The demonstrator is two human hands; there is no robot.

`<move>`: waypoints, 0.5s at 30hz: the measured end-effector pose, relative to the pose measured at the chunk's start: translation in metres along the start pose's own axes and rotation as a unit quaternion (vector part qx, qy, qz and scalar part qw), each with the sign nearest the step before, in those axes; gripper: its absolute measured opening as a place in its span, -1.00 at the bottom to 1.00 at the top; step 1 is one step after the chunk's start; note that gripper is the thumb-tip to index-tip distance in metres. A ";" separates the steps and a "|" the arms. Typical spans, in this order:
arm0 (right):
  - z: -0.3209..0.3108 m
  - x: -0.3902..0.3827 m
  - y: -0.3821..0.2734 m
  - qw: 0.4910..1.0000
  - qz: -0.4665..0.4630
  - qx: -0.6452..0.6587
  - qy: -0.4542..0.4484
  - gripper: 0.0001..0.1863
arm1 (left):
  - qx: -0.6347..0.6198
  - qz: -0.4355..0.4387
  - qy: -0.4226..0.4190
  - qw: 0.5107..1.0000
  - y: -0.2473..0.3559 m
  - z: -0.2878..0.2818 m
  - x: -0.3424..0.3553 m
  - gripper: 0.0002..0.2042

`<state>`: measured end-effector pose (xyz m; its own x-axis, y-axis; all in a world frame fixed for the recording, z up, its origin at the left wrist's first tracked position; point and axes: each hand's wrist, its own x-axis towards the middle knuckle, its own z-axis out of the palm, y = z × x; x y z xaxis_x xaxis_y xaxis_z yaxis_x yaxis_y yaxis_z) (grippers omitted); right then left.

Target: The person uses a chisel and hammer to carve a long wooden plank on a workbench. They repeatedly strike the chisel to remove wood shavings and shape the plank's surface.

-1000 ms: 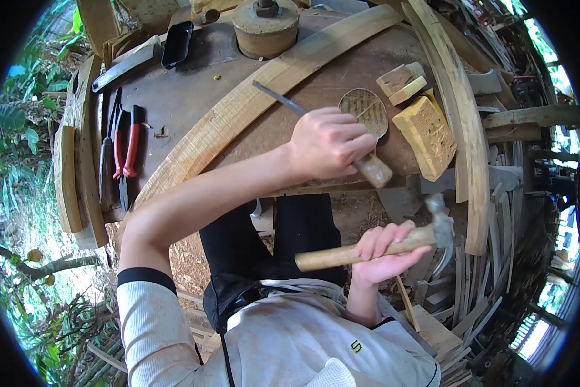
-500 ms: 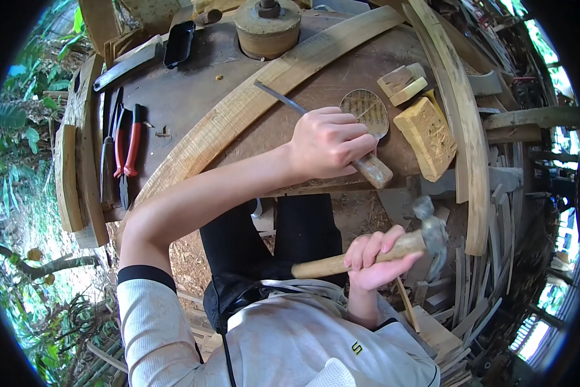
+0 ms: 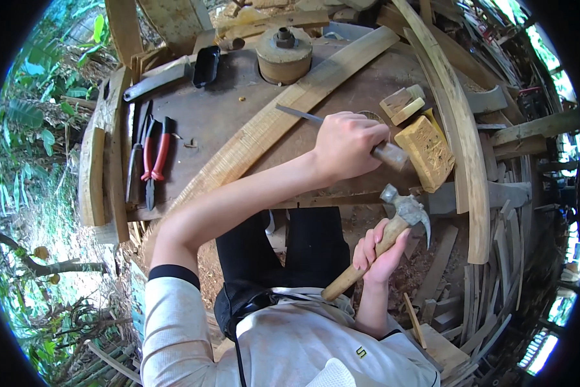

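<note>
Across the bench, my left hand (image 3: 351,145) grips a chisel by its wooden handle (image 3: 393,157). The chisel's thin blade (image 3: 296,112) points up and left over a long pale curved plank (image 3: 238,151). Below it, my right hand (image 3: 381,258) holds a claw hammer by the wooden handle, the metal head (image 3: 403,208) raised toward the upper right. The hammer head is apart from the chisel handle. A yellowish carved wood block (image 3: 425,153) lies right of my left hand. A round patterned object is mostly hidden behind that hand.
The bench (image 3: 193,116) bears red-handled pliers (image 3: 157,155), slim tools, a metal bar (image 3: 154,80), a black tray (image 3: 206,64) and a round block with a bolt (image 3: 283,61). Curved planks (image 3: 474,200) line the right edge, beside offcuts (image 3: 490,271). Foliage (image 3: 28,113) is on the left.
The view has shifted, so the bench sits lower and further right. My right hand has tilted the hammer more upright, its head higher and further left. My left hand still grips the chisel.
</note>
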<state>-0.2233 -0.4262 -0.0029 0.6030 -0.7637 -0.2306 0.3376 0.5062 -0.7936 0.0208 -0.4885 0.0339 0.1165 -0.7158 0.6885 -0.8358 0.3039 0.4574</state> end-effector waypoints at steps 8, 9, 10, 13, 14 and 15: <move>-0.005 -0.008 0.014 0.999 0.001 -0.034 -0.039 -0.30 | -0.040 -0.072 -0.054 0.995 0.005 -0.027 0.031 -0.85; -0.007 -0.008 0.015 0.998 -0.001 -0.040 -0.043 -0.31 | -0.078 -0.072 -0.013 0.994 0.003 -0.034 0.031 -0.85; -0.007 -0.008 0.017 0.998 0.004 -0.034 -0.046 -0.31 | -0.113 -0.073 0.026 0.991 0.002 -0.046 0.031 -0.86; -0.006 -0.010 0.021 0.998 0.017 -0.024 -0.054 -0.32 | -0.178 -0.083 0.156 0.968 -0.008 -0.083 0.027 -0.92; -0.005 -0.010 0.022 0.998 0.019 -0.027 -0.057 -0.32 | -0.191 -0.108 0.190 0.957 -0.018 -0.095 0.021 -0.90; -0.005 -0.011 0.023 0.998 0.021 -0.029 -0.060 -0.32 | -0.203 -0.134 0.224 0.944 -0.029 -0.107 0.014 -0.85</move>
<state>-0.2257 -0.4084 -0.0211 0.6988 -0.6871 -0.1989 0.2697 0.5106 -0.8164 0.1037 -0.4401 0.0907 0.5858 -0.4903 0.6454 -0.4800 0.4317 0.7637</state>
